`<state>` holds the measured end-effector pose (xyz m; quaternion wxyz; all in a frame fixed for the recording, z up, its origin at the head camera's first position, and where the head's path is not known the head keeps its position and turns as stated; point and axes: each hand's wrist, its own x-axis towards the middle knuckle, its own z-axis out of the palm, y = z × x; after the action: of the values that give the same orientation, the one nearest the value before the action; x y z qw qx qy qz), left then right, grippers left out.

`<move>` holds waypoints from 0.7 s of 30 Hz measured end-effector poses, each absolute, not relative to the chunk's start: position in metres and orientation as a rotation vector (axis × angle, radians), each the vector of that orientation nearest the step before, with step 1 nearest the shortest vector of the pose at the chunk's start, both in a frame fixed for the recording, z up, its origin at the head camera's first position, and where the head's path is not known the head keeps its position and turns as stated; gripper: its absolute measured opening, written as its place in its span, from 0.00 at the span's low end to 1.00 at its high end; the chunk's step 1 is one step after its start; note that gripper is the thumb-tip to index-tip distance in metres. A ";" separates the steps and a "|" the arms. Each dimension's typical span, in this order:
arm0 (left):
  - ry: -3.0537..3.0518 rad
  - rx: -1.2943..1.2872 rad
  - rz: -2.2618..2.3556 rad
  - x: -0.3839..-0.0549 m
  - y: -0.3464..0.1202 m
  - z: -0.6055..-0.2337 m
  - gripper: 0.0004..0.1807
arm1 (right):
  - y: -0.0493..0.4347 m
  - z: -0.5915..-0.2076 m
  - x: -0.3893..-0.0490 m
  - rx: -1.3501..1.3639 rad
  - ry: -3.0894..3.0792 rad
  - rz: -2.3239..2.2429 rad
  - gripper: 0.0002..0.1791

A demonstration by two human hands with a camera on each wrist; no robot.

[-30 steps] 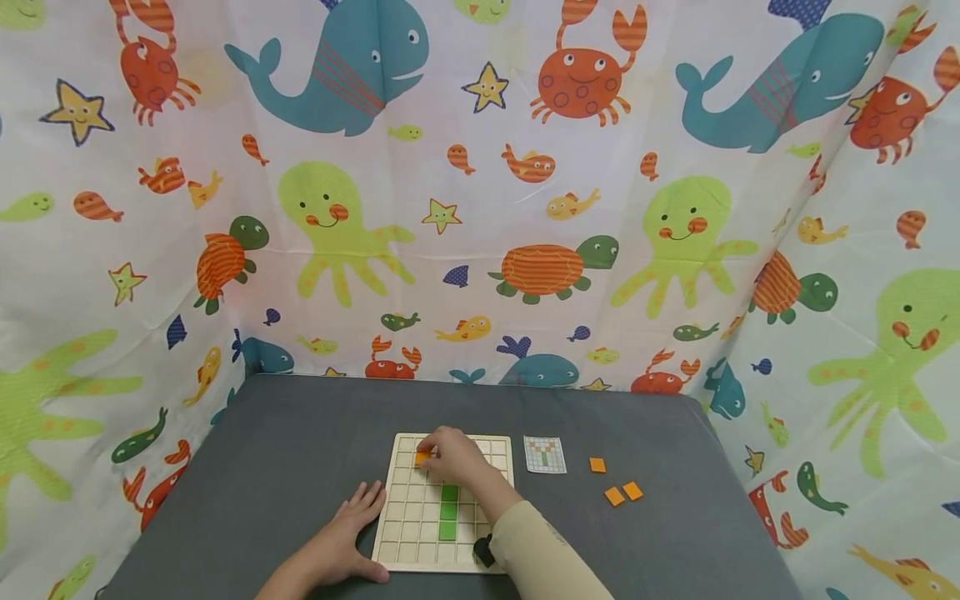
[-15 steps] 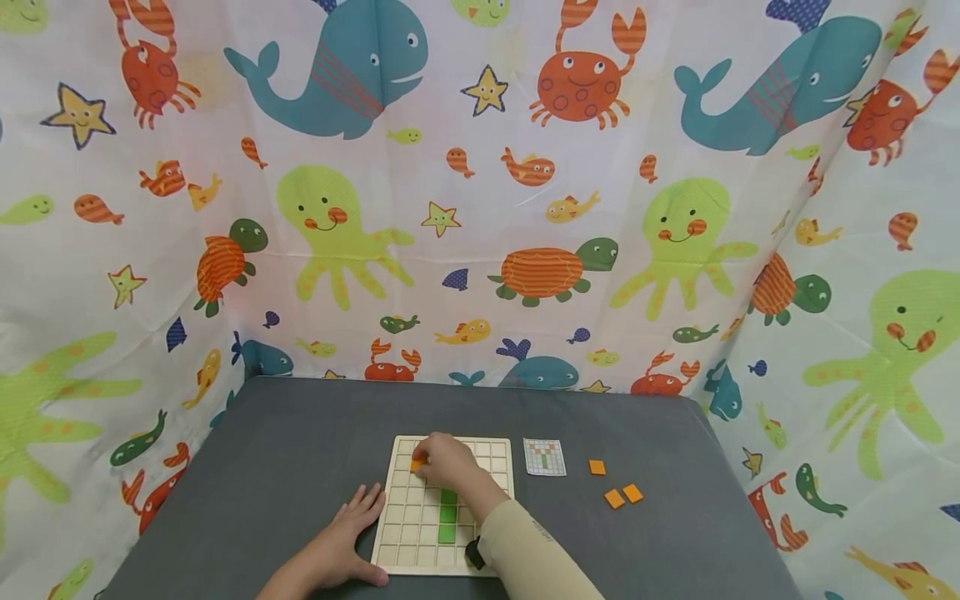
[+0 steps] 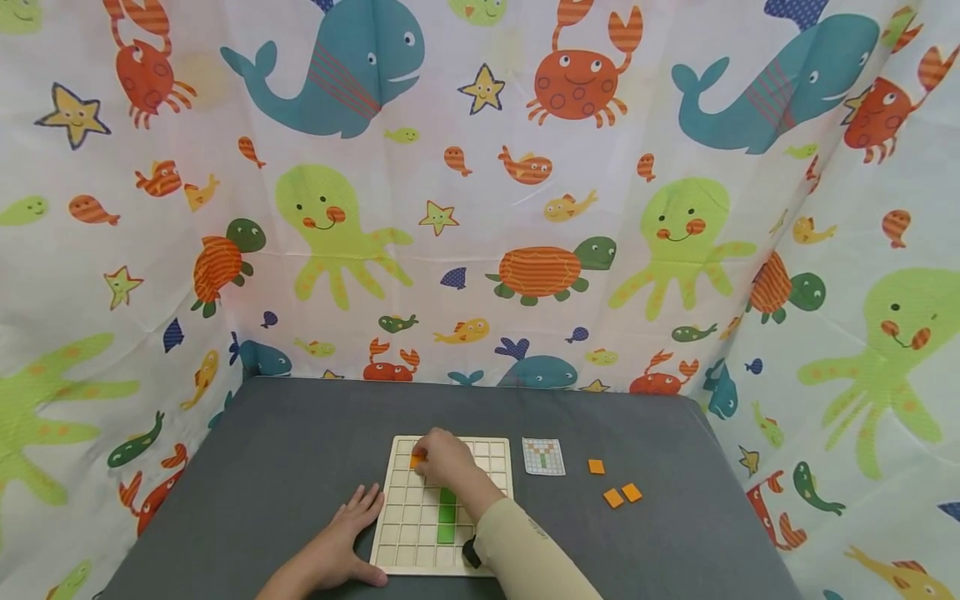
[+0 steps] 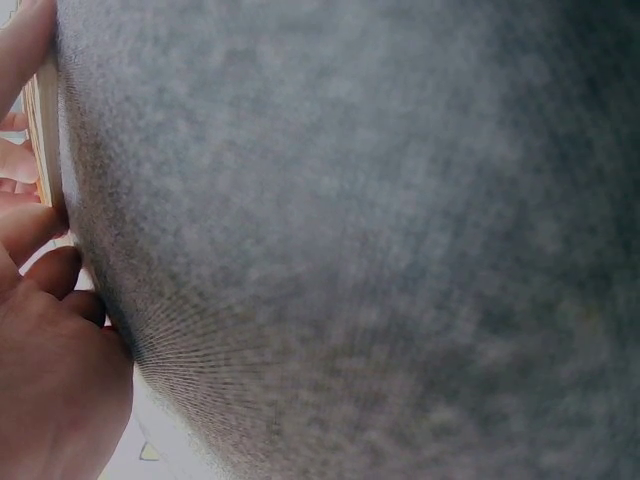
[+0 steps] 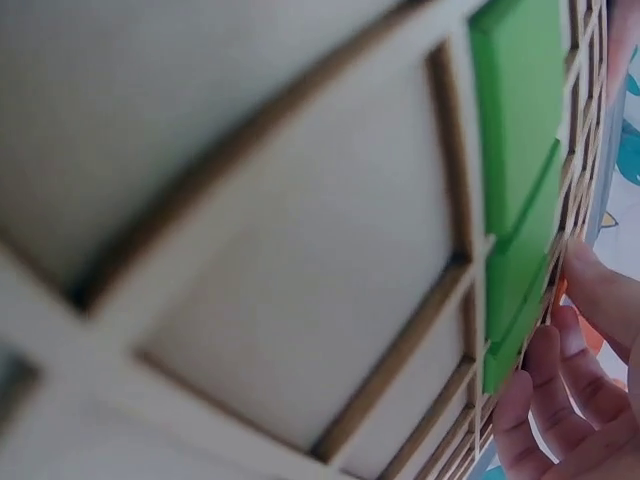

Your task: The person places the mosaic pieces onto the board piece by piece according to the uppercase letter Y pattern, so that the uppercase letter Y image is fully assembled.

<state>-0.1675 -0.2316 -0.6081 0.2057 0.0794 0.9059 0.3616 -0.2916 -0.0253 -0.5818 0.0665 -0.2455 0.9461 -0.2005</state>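
In the head view, a pale wooden grid board [image 3: 401,533] lies on the grey table. My right hand [image 3: 447,462] pinches a square orange tile [image 3: 415,460] over the board's upper left cells; whether the tile sits flat in a cell is hidden by the fingers. Green tiles [image 3: 446,532] form a column in the cells below that hand, and the right wrist view shows green tiles [image 5: 520,120] in their slots. Along the board's left edge rests my left hand [image 3: 341,537], fingers spread, thumb by the near left corner. The left wrist view shows its fingers [image 4: 30,235] against the board's side.
Right of the board lies a small printed card [image 3: 543,457] with a coloured grid pattern. Farther right are three loose orange tiles, one tile [image 3: 596,467] apart from the other two. A sea-animal curtain [image 3: 480,250] encloses the table's back and sides.
My right hand has shifted slightly left with the orange tile between its fingers. The left hand stays at the board's edge.
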 end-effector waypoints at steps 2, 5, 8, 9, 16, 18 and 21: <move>2.525 0.222 1.008 -0.167 -0.232 -0.607 0.71 | -0.025 -0.580 -0.291 -0.733 2.844 -0.604 0.13; 2.523 0.225 1.012 -0.167 -0.232 -0.607 0.71 | -0.024 -0.580 -0.291 -0.728 2.838 -0.615 0.14; 2.524 0.219 1.013 -0.168 -0.232 -0.607 0.71 | -0.022 -0.579 -0.291 -0.719 2.830 -0.647 0.14; 2.525 0.220 1.012 -0.168 -0.232 -0.608 0.71 | -0.021 -0.580 -0.291 -0.717 2.831 -0.652 0.14; 2.525 0.211 0.986 -0.171 -0.232 -0.612 0.72 | -0.010 -0.572 -0.284 -0.694 2.813 -0.780 0.14; 2.523 0.206 0.980 -0.171 -0.233 -0.612 0.72 | -0.005 -0.569 -0.280 -0.681 2.803 -0.847 0.13; 2.519 0.210 0.980 -0.171 -0.233 -0.612 0.72 | 0.003 -0.564 -0.274 -0.683 2.787 -0.929 0.13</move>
<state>-0.1712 -0.2327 -0.6120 0.2137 0.0757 0.9077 0.3531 -0.2737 0.0027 -0.5638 0.0625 -0.2260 0.9222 -0.3075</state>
